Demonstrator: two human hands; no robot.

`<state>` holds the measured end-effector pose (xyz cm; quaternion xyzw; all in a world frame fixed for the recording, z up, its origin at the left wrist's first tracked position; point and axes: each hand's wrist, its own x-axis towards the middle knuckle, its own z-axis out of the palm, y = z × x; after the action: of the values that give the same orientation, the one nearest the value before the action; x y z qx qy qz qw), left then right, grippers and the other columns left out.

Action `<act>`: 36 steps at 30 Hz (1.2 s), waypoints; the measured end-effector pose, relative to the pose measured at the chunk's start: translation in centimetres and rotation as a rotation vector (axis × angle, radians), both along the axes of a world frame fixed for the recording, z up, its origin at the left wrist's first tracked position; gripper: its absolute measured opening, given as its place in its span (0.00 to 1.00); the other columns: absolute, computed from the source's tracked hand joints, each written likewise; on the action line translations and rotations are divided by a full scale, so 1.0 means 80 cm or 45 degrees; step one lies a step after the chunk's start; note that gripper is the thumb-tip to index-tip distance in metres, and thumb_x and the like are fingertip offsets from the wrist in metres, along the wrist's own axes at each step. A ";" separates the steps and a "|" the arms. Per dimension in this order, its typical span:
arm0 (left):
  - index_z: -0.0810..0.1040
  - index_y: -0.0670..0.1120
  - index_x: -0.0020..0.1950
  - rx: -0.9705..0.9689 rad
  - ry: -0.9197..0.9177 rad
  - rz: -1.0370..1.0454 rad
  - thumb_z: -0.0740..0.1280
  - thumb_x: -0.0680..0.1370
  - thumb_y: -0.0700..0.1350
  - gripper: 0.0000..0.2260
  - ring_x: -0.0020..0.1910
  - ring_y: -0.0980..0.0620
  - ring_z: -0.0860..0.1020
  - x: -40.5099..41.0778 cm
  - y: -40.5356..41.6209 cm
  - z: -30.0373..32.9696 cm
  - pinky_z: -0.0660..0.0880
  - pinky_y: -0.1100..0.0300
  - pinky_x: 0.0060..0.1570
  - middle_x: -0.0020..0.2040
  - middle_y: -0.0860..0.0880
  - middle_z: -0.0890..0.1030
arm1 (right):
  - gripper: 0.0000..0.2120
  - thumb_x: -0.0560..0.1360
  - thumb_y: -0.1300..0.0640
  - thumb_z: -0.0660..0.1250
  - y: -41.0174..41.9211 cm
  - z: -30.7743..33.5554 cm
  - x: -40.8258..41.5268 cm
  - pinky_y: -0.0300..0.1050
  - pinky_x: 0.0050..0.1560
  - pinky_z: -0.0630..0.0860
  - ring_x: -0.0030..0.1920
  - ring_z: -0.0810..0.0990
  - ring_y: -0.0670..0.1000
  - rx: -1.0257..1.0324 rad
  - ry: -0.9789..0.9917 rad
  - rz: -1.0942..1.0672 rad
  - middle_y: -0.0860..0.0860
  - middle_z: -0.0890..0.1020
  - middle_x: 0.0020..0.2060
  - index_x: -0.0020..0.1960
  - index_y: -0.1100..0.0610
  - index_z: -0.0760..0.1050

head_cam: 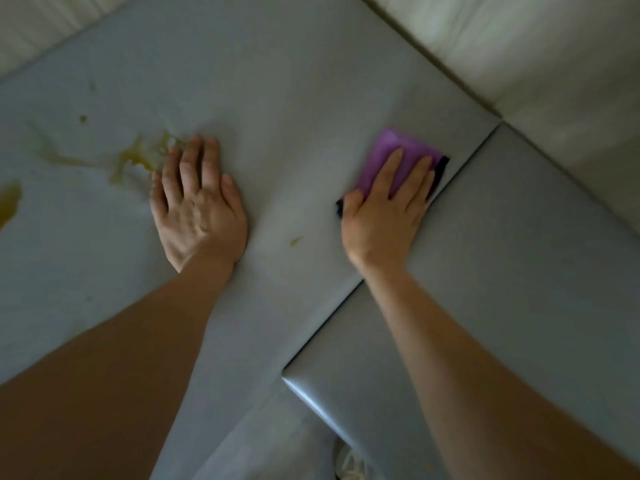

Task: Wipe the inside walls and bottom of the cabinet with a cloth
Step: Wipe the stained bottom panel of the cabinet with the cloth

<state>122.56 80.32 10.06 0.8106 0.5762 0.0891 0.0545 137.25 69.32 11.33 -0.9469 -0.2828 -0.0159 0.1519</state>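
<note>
A flat, smooth grey cabinet panel fills most of the view, marked with yellowish-brown smears toward its left side. Pale cream walls border it at the top. A second grey panel meets it along a dark seam on the right. The left hand lies flat and spread on the surface, holding nothing. The right hand presses a soft purple cloth with a dark edge beside the seam.
</note>
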 end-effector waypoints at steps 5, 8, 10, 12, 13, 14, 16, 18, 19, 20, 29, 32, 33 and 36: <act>0.54 0.52 0.77 0.008 -0.030 0.001 0.48 0.82 0.51 0.22 0.76 0.49 0.52 -0.001 0.001 -0.002 0.49 0.50 0.74 0.76 0.51 0.57 | 0.34 0.71 0.47 0.55 -0.031 -0.001 -0.093 0.66 0.66 0.61 0.70 0.60 0.71 0.025 0.157 0.024 0.71 0.60 0.70 0.72 0.65 0.63; 0.55 0.52 0.77 0.020 -0.027 -0.012 0.48 0.81 0.51 0.23 0.76 0.49 0.53 -0.001 0.001 -0.002 0.50 0.49 0.74 0.76 0.51 0.58 | 0.34 0.70 0.47 0.55 -0.020 -0.005 -0.062 0.67 0.66 0.59 0.70 0.59 0.72 0.011 0.043 0.059 0.72 0.60 0.70 0.72 0.64 0.64; 0.55 0.52 0.77 0.031 -0.032 -0.011 0.48 0.81 0.51 0.23 0.76 0.48 0.53 -0.002 0.002 -0.003 0.50 0.49 0.74 0.76 0.50 0.58 | 0.36 0.71 0.45 0.53 -0.012 -0.002 -0.030 0.62 0.72 0.50 0.74 0.51 0.68 -0.036 0.104 0.059 0.69 0.52 0.73 0.76 0.59 0.57; 0.55 0.52 0.77 0.042 -0.028 -0.007 0.48 0.81 0.51 0.23 0.76 0.48 0.53 -0.002 0.002 -0.004 0.50 0.50 0.74 0.76 0.50 0.58 | 0.35 0.71 0.45 0.50 -0.008 0.004 -0.017 0.57 0.73 0.42 0.75 0.44 0.63 -0.091 0.211 0.049 0.64 0.46 0.75 0.77 0.52 0.50; 0.55 0.52 0.77 0.041 -0.027 -0.009 0.48 0.81 0.51 0.23 0.76 0.48 0.53 -0.002 0.001 -0.004 0.49 0.50 0.74 0.76 0.50 0.58 | 0.34 0.71 0.45 0.49 -0.010 0.005 -0.022 0.57 0.73 0.43 0.76 0.44 0.62 -0.073 0.204 0.054 0.63 0.46 0.76 0.77 0.50 0.50; 0.55 0.52 0.77 0.038 -0.028 -0.012 0.48 0.81 0.51 0.23 0.76 0.49 0.53 -0.002 0.000 -0.003 0.49 0.50 0.74 0.76 0.50 0.58 | 0.33 0.72 0.45 0.49 -0.014 0.006 -0.034 0.58 0.74 0.46 0.76 0.47 0.63 -0.041 0.168 0.076 0.63 0.49 0.75 0.77 0.50 0.53; 0.55 0.52 0.77 0.038 -0.038 -0.014 0.48 0.81 0.51 0.23 0.76 0.49 0.53 -0.001 0.001 -0.003 0.48 0.50 0.74 0.76 0.51 0.58 | 0.32 0.71 0.46 0.52 -0.023 0.002 -0.078 0.60 0.72 0.55 0.74 0.55 0.64 0.037 0.086 0.174 0.63 0.58 0.74 0.74 0.50 0.62; 0.55 0.52 0.77 0.045 -0.044 -0.004 0.49 0.81 0.51 0.23 0.76 0.49 0.53 -0.002 0.001 -0.002 0.49 0.50 0.74 0.76 0.51 0.59 | 0.30 0.71 0.47 0.54 -0.037 0.002 -0.124 0.60 0.72 0.56 0.74 0.56 0.62 0.008 0.098 0.300 0.61 0.58 0.74 0.74 0.48 0.63; 0.55 0.52 0.77 0.042 -0.044 -0.002 0.49 0.81 0.51 0.23 0.76 0.49 0.53 -0.002 0.000 -0.002 0.49 0.50 0.74 0.76 0.51 0.59 | 0.30 0.72 0.47 0.54 -0.041 0.004 -0.133 0.59 0.72 0.56 0.75 0.55 0.61 -0.009 0.139 0.321 0.60 0.57 0.75 0.74 0.45 0.61; 0.55 0.52 0.77 0.036 -0.041 -0.004 0.49 0.81 0.51 0.23 0.76 0.49 0.53 -0.001 -0.001 -0.002 0.49 0.50 0.74 0.76 0.51 0.59 | 0.29 0.72 0.46 0.53 -0.041 0.005 -0.132 0.59 0.72 0.55 0.75 0.54 0.60 -0.016 0.180 0.331 0.59 0.56 0.75 0.74 0.43 0.60; 0.56 0.52 0.77 0.065 -0.013 0.001 0.49 0.81 0.51 0.23 0.76 0.50 0.54 -0.002 0.001 -0.005 0.49 0.51 0.74 0.76 0.52 0.59 | 0.27 0.78 0.47 0.53 0.043 0.023 -0.057 0.54 0.74 0.45 0.76 0.41 0.56 -0.196 0.268 0.467 0.55 0.43 0.77 0.75 0.38 0.49; 0.55 0.52 0.77 0.060 -0.004 0.004 0.49 0.81 0.51 0.23 0.76 0.50 0.54 0.000 0.002 -0.004 0.49 0.52 0.74 0.76 0.52 0.59 | 0.27 0.75 0.47 0.52 0.001 0.013 -0.109 0.55 0.72 0.52 0.76 0.52 0.59 -0.077 0.129 0.528 0.57 0.53 0.76 0.74 0.41 0.58; 0.55 0.52 0.77 0.044 0.002 0.006 0.49 0.81 0.51 0.23 0.76 0.50 0.53 -0.001 0.002 -0.005 0.48 0.52 0.74 0.76 0.52 0.58 | 0.27 0.74 0.47 0.51 -0.012 0.012 -0.123 0.54 0.72 0.52 0.76 0.53 0.58 -0.080 0.149 0.558 0.57 0.55 0.76 0.74 0.41 0.59; 0.54 0.52 0.77 0.030 0.009 -0.001 0.49 0.81 0.52 0.23 0.76 0.51 0.52 0.000 0.001 -0.004 0.47 0.52 0.74 0.76 0.52 0.57 | 0.28 0.74 0.46 0.49 -0.010 0.013 -0.110 0.53 0.73 0.50 0.76 0.51 0.57 -0.108 0.210 0.581 0.56 0.54 0.76 0.74 0.41 0.58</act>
<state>122.59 80.40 9.71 0.8117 0.5751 0.0929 0.0430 128.44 68.55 12.37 -0.8622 -0.4764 0.1081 0.1343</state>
